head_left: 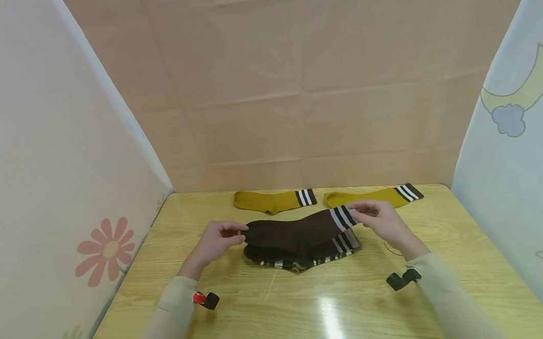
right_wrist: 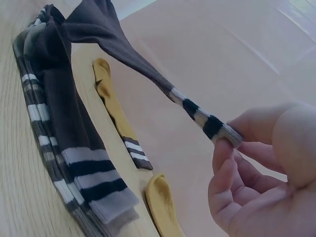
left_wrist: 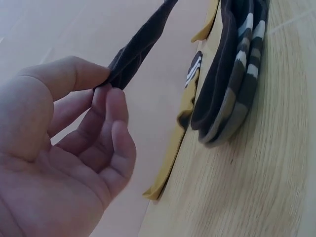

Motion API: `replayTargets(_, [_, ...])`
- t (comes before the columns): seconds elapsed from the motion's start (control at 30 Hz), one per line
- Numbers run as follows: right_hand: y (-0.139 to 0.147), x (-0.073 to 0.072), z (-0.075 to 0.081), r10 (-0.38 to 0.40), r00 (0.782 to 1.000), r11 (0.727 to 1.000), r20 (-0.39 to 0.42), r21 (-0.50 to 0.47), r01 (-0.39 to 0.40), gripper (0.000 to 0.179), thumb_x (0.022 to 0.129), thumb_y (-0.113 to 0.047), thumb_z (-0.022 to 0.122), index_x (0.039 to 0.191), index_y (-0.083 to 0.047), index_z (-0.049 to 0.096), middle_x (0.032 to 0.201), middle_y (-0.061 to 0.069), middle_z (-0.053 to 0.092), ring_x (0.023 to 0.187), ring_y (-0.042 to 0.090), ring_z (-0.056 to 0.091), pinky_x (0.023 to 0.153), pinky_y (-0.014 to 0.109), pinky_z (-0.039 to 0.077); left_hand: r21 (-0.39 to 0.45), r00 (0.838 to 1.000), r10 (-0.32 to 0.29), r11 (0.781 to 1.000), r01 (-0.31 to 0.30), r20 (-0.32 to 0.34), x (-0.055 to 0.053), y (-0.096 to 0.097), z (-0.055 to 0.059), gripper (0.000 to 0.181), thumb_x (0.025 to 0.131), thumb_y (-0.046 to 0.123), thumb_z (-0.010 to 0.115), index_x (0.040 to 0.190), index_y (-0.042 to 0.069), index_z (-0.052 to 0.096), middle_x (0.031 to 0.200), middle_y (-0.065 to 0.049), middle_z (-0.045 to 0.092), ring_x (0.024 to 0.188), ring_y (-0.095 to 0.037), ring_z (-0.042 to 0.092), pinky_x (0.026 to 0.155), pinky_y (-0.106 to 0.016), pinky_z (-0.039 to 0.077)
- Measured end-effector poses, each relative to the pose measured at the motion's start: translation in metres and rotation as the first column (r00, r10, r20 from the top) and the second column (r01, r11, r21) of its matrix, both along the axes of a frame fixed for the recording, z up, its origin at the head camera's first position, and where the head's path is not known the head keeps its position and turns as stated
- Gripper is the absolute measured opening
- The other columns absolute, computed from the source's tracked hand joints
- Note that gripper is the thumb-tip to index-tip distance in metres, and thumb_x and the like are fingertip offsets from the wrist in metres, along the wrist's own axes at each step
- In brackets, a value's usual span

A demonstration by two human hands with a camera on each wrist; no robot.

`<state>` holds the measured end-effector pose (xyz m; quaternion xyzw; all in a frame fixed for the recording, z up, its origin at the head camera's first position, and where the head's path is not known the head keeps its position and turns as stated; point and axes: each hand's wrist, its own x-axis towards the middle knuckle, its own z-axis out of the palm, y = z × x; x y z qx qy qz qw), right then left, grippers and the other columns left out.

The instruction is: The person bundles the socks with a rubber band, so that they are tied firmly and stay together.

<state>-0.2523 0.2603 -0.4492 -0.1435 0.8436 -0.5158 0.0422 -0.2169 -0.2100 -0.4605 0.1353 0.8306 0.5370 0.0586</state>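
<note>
While both hands (head_left: 216, 238) (head_left: 381, 219) face inward, they pinch a sock (head_left: 281, 232); it's raised.

Above the desk (head_left: 242, 317), a brown sock (head_left: 293, 233) stretches between a person's hands: the left grip (head_left: 217, 240) pinches its toe at nine o'clock, the right grip (head_left: 383, 221) its striped cuff at three. A sock stack (head_left: 326, 250) lies beneath at six; one yellow sock (head_left: 266, 200) lies at eleven, a second yellow sock (head_left: 383, 196) at two.
</note>
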Motion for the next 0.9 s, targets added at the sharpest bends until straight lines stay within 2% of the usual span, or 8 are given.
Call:
replayTargets(0.13, [0.006,0.003,0.001,0.008,0.999,1.0,0.042,-0.024,-0.007,0.039,0.105,-0.027,0.068,0.136,-0.003,0.068,0.135,0.02,0.067,0.105,0.011,0.065,0.088,0.038,0.059,-0.006,1.0,-0.021,1.0,0.021,0.013,0.001,0.001,-0.001,0.024,0.096,0.011,0.077,0.119,0.004,0.079,0.106,-0.011,0.073,0.088,-0.019,0.061,0.074,-0.029,0.055])
replayTargets(0.4, [0.01,0.004,-0.008,0.013,0.996,1.0,0.093,-0.018,-0.011,0.039,0.104,-0.026,0.069,0.134,-0.001,0.069,0.134,0.021,0.066,0.105,0.013,0.066,0.087,0.041,0.059,-0.02,0.997,-0.064,0.998,0.065,0.036,0.003,0.001,-0.009,0.025,0.097,0.014,0.077,0.12,0.006,0.079,0.106,-0.008,0.073,0.088,-0.018,0.063,0.078,-0.044,0.057])
replayTargets(0.73, [0.006,0.003,-0.027,0.02,0.995,1.0,0.099,-0.003,-0.02,0.037,0.105,-0.022,0.068,0.133,0.002,0.068,0.124,0.021,0.069,0.093,0.014,0.063,0.074,0.036,0.058,-0.042,0.995,-0.061,0.997,0.065,0.081,0.005,0.002,-0.024,0.025,0.098,0.016,0.076,0.121,0.007,0.079,0.11,-0.008,0.072,0.093,-0.019,0.063,0.081,-0.04,0.057])
replayTargets(0.9, [0.005,0.0,-0.035,0.019,0.997,1.0,0.076,0.018,-0.02,0.034,0.104,-0.017,0.069,0.131,0.005,0.068,0.124,0.023,0.07,0.096,0.015,0.067,0.076,0.032,0.059,-0.056,0.995,-0.073,0.995,0.077,0.07,0.005,0.004,-0.027,0.024,0.098,0.014,0.075,0.12,0.005,0.078,0.104,-0.01,0.071,0.09,-0.023,0.063,0.077,-0.041,0.057])
